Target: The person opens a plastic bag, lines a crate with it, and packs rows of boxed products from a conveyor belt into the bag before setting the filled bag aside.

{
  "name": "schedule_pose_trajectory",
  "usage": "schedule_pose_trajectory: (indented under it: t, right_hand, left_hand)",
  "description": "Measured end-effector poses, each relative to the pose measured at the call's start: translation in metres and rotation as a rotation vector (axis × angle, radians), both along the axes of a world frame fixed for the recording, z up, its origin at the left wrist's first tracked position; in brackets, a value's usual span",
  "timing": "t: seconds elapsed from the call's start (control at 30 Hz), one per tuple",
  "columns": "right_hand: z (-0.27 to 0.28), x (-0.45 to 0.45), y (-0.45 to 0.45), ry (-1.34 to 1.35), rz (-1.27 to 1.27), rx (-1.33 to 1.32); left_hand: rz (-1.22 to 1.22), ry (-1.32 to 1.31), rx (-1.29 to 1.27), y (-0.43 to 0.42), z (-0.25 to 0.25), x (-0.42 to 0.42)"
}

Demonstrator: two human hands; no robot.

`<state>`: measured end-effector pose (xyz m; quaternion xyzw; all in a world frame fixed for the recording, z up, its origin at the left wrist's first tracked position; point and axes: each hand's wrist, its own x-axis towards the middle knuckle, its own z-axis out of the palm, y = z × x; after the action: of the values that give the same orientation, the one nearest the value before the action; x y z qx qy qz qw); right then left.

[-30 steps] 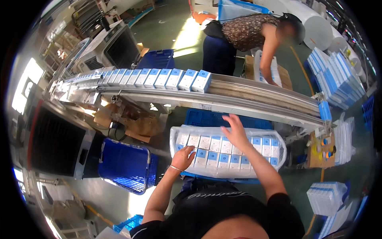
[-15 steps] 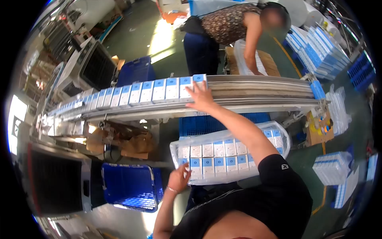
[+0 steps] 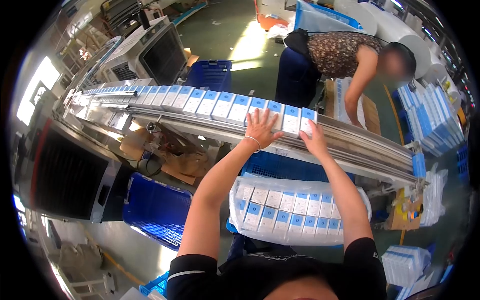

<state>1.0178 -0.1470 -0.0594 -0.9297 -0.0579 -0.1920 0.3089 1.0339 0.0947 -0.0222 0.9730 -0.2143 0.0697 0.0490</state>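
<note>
A row of blue-and-white boxes (image 3: 216, 104) stands side by side along the conveyor (image 3: 360, 137). My left hand (image 3: 261, 129) lies on top of boxes near the right part of the row, fingers spread. At the row's right end, my right hand (image 3: 314, 138) touches the last box (image 3: 308, 120), thumb and fingers apart. Below the conveyor, a clear plastic bag (image 3: 240, 227) lines a container with two visible rows of similar boxes (image 3: 283, 218). My right forearm passes over the bag's right part.
A blue crate (image 3: 157, 207) sits at the lower left, beside a dark-fronted machine (image 3: 70, 172). Across the conveyor, a person (image 3: 340, 55) bends over a carton (image 3: 370, 112). Stacked blue-and-white packs (image 3: 432, 115) stand at the right. A blue pallet (image 3: 280, 166) lies under the conveyor.
My left hand has moved up from the bagged boxes onto the conveyor row. My right hand went from above the bag to the row, now at its right end. The view has shifted.
</note>
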Motion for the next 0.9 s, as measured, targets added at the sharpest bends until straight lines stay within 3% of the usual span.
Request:
schedule_pose_trajectory:
  t: [0.03,0.1,0.13,0.23,0.27,0.3,0.37,0.47,0.53,0.6,0.67,0.7,0.77,0.83,0.9]
  right_hand:
    - [0.004,-0.002,-0.008,0.038,0.016,0.0]
    - [0.01,-0.005,-0.023,0.078,0.03,0.006]
    - [0.014,-0.006,-0.03,0.113,0.043,0.005]
    - [0.023,-0.01,-0.041,0.173,0.043,0.021]
    - [0.023,-0.009,-0.044,0.193,0.039,0.041]
    - [0.018,-0.009,-0.048,0.196,0.032,0.039]
    - [0.006,-0.008,-0.054,0.084,-0.075,0.061]
    - [0.007,-0.004,-0.065,-0.062,-0.063,0.001]
    - [0.005,-0.007,-0.069,0.053,-0.074,0.006]
    - [0.005,-0.008,-0.075,0.061,-0.133,-0.074]
    - [0.008,-0.01,-0.079,0.119,-0.208,-0.072]
    - [0.007,-0.011,-0.082,0.105,-0.219,-0.078]
    - [0.011,-0.014,-0.093,0.092,-0.214,-0.089]
    - [0.017,-0.016,-0.101,0.091,-0.229,-0.092]
    - [0.025,-0.019,-0.112,0.094,-0.236,-0.108]
  left_hand:
    - [0.015,-0.001,0.001,0.008,0.0,0.008]
    - [0.041,-0.019,-0.382,0.035,0.006,0.038]
    - [0.019,-0.238,-0.439,0.061,0.009,0.058]
    - [0.296,-0.425,-0.171,0.155,0.003,0.118]
    - [0.403,-0.382,-0.051,0.188,-0.01,0.128]
    - [0.532,-0.181,0.049,0.211,-0.007,0.13]
    - [0.616,0.188,-0.018,0.235,-0.002,0.112]
    - [0.49,0.194,0.062,0.227,0.009,0.09]
    - [0.463,0.289,0.124,0.24,0.012,0.101]
    - [0.441,0.128,-0.114,0.271,0.002,0.126]
    - [0.564,0.096,0.147,0.272,-0.011,0.122]
    - [0.597,0.045,0.063,0.268,-0.028,0.121]
    - [0.604,0.034,0.093,0.246,-0.017,0.111]
    - [0.581,-0.033,-0.052,0.249,-0.012,0.119]
    - [0.683,0.074,-0.121,0.256,-0.011,0.142]
